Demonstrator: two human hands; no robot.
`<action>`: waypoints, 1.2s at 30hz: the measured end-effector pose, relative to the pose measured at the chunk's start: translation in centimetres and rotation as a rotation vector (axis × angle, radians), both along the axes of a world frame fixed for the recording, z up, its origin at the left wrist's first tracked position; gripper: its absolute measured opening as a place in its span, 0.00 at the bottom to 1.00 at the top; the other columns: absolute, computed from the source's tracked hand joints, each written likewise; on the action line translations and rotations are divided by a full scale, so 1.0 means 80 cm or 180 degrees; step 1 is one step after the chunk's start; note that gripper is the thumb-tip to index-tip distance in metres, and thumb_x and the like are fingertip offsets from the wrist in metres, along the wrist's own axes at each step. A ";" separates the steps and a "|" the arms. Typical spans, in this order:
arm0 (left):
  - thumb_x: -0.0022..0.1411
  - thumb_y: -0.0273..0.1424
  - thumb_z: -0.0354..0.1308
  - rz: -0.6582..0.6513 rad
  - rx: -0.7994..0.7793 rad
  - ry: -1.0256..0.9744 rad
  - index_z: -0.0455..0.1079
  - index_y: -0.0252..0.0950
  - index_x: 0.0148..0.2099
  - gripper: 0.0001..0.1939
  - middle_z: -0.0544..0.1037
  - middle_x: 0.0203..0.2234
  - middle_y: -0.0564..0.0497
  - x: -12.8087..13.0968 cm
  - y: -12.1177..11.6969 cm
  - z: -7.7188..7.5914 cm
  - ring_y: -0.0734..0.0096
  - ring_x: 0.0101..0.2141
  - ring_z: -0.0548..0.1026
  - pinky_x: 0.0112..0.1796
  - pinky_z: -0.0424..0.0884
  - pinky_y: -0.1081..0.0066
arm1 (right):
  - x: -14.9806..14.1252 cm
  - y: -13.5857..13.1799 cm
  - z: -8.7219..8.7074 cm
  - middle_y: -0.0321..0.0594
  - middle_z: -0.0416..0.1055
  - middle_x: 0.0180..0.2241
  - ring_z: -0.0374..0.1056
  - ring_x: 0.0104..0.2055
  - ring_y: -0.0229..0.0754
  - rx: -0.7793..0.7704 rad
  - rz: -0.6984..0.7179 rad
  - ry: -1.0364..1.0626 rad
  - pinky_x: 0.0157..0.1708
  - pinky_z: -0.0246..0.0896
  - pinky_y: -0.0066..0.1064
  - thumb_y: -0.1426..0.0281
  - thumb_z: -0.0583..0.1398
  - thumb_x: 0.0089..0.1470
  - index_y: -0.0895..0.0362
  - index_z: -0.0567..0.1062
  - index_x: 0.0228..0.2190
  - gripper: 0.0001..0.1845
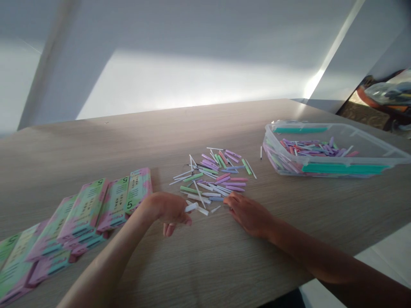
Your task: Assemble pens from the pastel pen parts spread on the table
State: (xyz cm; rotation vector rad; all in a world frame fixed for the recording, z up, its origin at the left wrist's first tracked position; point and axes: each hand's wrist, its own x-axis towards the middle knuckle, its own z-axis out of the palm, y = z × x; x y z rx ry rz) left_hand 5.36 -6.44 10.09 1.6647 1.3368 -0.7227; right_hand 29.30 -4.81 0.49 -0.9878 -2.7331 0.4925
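A loose pile of thin pastel sticks in pink, purple, green, blue and white lies on the wood-grain table. My left hand hangs curled at the pile's near edge, its fingertips against a short white stick. Whether they grip it, I cannot tell. My right hand rests palm down on the table, fingertips touching the pile's near right side. It holds nothing I can see. Several pink-and-green printed boxes marked with a 5 lie overlapping to the left of my left forearm.
A transparent plastic tub with teal latches stands at the right, holding more pastel sticks. One white stick lies just left of it. The table's far edge meets a pale wall, and bagged items sit beyond the far right corner.
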 end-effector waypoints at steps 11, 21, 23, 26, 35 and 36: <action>0.63 0.31 0.47 -0.0091 0.0204 0.0065 0.74 0.33 0.27 0.17 0.77 0.14 0.50 0.000 -0.002 0.005 0.70 0.24 0.76 0.30 0.67 0.76 | -0.006 0.014 0.002 0.41 0.65 0.36 0.63 0.35 0.40 0.0358 -0.0154 -0.0293 0.33 0.51 0.29 0.73 0.52 0.58 0.58 0.67 0.32 0.05; 0.63 0.32 0.46 -0.0039 0.0177 0.0248 0.70 0.33 0.28 0.17 0.80 0.21 0.46 0.003 -0.003 0.009 0.67 0.28 0.77 0.29 0.67 0.75 | -0.014 0.022 0.000 0.41 0.66 0.36 0.63 0.36 0.40 0.0365 -0.0130 -0.0323 0.33 0.52 0.28 0.71 0.51 0.60 0.57 0.68 0.33 0.07; 0.63 0.34 0.47 -0.0037 0.0214 0.0244 0.70 0.33 0.28 0.16 0.79 0.20 0.47 0.001 -0.003 0.008 0.67 0.27 0.77 0.28 0.66 0.75 | -0.014 0.022 0.000 0.41 0.66 0.36 0.63 0.36 0.40 0.0355 -0.0132 -0.0316 0.33 0.52 0.28 0.71 0.50 0.60 0.57 0.68 0.33 0.08; 0.63 0.34 0.47 -0.0053 0.0234 0.0222 0.68 0.34 0.25 0.17 0.78 0.18 0.48 0.000 -0.003 0.006 0.68 0.27 0.77 0.27 0.66 0.76 | -0.014 0.022 0.000 0.41 0.66 0.36 0.63 0.36 0.40 0.0388 -0.0117 -0.0316 0.33 0.52 0.28 0.71 0.50 0.60 0.57 0.68 0.33 0.08; 0.63 0.34 0.47 -0.0136 0.0308 0.0201 0.61 0.36 0.15 0.23 0.77 0.16 0.49 -0.004 -0.003 0.002 0.69 0.26 0.76 0.28 0.65 0.76 | -0.017 0.015 0.006 0.42 0.65 0.38 0.63 0.37 0.41 0.0395 -0.0046 -0.0431 0.35 0.53 0.29 0.73 0.54 0.57 0.57 0.69 0.36 0.05; 0.62 0.34 0.47 -0.0128 0.0312 0.0185 0.61 0.36 0.15 0.23 0.77 0.15 0.49 -0.004 -0.003 0.002 0.70 0.26 0.76 0.28 0.65 0.76 | -0.018 0.014 0.008 0.42 0.65 0.38 0.63 0.38 0.41 0.0430 -0.0011 -0.0445 0.35 0.53 0.29 0.73 0.54 0.56 0.57 0.69 0.36 0.05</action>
